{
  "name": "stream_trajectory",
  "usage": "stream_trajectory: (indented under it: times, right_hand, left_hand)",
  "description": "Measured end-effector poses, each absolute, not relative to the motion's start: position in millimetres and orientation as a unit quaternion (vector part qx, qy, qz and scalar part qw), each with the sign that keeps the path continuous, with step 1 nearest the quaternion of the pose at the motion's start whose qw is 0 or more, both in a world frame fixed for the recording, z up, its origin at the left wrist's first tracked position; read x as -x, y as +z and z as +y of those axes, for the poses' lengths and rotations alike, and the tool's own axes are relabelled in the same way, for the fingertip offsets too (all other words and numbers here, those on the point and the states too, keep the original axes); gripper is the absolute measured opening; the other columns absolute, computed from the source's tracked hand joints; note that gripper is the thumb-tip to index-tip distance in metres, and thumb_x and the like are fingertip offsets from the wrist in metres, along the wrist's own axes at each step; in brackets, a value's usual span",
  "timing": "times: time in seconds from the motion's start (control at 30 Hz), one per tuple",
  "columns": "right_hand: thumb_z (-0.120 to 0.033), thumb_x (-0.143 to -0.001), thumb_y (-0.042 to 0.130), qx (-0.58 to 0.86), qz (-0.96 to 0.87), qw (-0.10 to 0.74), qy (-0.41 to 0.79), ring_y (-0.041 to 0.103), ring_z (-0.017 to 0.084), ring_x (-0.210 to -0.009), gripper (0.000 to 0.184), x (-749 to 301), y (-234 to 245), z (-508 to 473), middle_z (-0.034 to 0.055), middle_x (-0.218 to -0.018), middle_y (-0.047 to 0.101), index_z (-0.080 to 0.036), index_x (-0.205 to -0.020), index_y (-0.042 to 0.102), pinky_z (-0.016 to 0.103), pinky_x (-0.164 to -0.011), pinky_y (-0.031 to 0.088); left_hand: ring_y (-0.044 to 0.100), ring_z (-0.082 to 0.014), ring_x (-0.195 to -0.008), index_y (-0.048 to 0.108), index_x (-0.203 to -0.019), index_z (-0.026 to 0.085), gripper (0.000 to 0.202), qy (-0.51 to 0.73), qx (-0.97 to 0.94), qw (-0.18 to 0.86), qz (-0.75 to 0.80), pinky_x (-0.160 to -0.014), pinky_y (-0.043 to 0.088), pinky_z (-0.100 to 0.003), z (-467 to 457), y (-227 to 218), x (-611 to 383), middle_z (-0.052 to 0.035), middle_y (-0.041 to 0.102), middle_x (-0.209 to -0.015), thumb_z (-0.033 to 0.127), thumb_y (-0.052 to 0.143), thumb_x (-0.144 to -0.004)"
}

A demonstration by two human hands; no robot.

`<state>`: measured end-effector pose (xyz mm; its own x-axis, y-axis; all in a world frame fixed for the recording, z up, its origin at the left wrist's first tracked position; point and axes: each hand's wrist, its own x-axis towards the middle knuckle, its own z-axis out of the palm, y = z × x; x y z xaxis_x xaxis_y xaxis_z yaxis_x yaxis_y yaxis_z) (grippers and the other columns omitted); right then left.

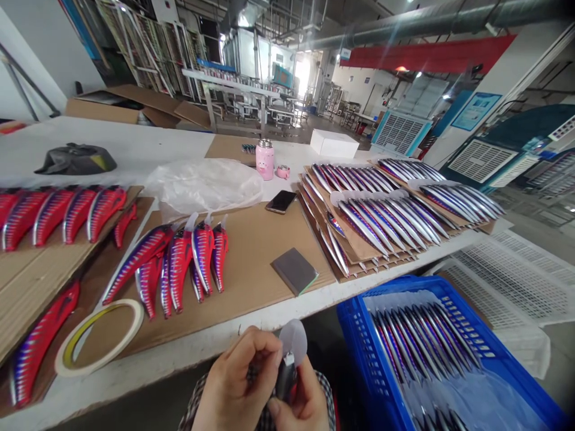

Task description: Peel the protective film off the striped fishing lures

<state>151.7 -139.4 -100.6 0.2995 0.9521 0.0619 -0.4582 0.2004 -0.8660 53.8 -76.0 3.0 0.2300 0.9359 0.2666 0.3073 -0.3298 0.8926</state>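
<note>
Low at the table's front edge, my right hand [309, 398] grips a dark fishing lure [286, 378] whose rounded, frosted clear lip [295, 341] points upward. Thumb and forefinger of my left hand [245, 374] are pinched together at the left edge of that lip. A small whitish piece [288, 360] sits at the base of the lip; I cannot tell what it is. My fingers hide much of the lure's body. On the cardboard to the left lie several red and purple lures [179, 269], next to a roll of masking tape [101, 338].
A grey sanding pad [295, 270] and a phone [281, 202] lie on cardboard. Behind them stand a pink bottle [265, 160] and a plastic bag [206, 182]. Silver-purple lures [381, 221] cover boards at right. Below, a blue crate [366, 359] holds more lures.
</note>
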Motion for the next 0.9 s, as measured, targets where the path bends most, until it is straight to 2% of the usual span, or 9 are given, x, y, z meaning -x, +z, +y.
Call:
stream_trajectory:
  times: [0.23,0.47,0.67,0.8,0.9]
  right_hand:
    - [-0.015,-0.07,0.068,0.505,-0.398,0.651,0.402,0.057,0.025,-0.119,0.06,-155.2,-98.8,-139.2,0.0019,-0.127,0.063,-0.028,-0.128,0.057,0.032,-0.102,0.045]
    - [-0.013,-0.065,0.069,0.579,-0.44,0.602,0.33,0.057,0.029,-0.118,0.064,-165.8,-106.6,-144.5,0.0037,-0.126,0.064,-0.026,-0.126,0.059,0.037,-0.102,0.046]
    - [-0.009,-0.06,0.063,0.55,-0.448,0.611,0.352,0.059,0.023,-0.116,0.071,-166.0,-92.9,-141.2,-0.0044,-0.125,0.064,-0.032,-0.127,0.059,0.027,-0.102,0.044]
    - [-0.004,-0.055,0.062,0.565,-0.415,0.612,0.365,0.06,0.02,-0.116,0.077,-164.7,-92.4,-143.6,-0.007,-0.125,0.065,-0.032,-0.127,0.059,0.022,-0.101,0.044]
    - [-0.002,-0.054,0.063,0.594,-0.399,0.606,0.348,0.06,0.021,-0.116,0.075,-163.9,-93.9,-146.5,-0.0053,-0.124,0.066,-0.028,-0.124,0.063,0.019,-0.1,0.045]
  left_hand:
    - [0.058,-0.0102,-0.055,0.059,-0.069,0.023,0.012,0.409,-0.696,0.381,0.451,-0.057,0.044,-0.016,-78.6,-1.6,-52.0,0.0056,0.06,-0.062,0.017,0.057,-0.079]
    - [0.058,-0.0086,-0.058,0.058,-0.072,0.024,0.012,0.395,-0.689,0.394,0.463,-0.06,0.044,-0.015,-77.0,-5.2,-48.8,0.0075,0.059,-0.065,0.02,0.054,-0.083]
    - [0.064,-0.01,-0.065,0.063,-0.082,0.027,0.012,0.379,-0.699,0.423,0.435,-0.063,0.048,-0.015,-71.5,-7.9,-49.8,0.0067,0.065,-0.072,0.022,0.054,-0.088]
    - [0.067,-0.0115,-0.077,0.066,-0.093,0.03,0.012,0.381,-0.739,0.358,0.425,-0.073,0.048,-0.015,-66.9,-17.4,-45.1,0.0059,0.07,-0.089,0.023,0.063,-0.084]
    - [0.067,-0.0126,-0.08,0.067,-0.091,0.03,0.012,0.382,-0.747,0.324,0.437,-0.074,0.048,-0.015,-65.1,-23.4,-44.7,0.005,0.07,-0.089,0.023,0.066,-0.082]
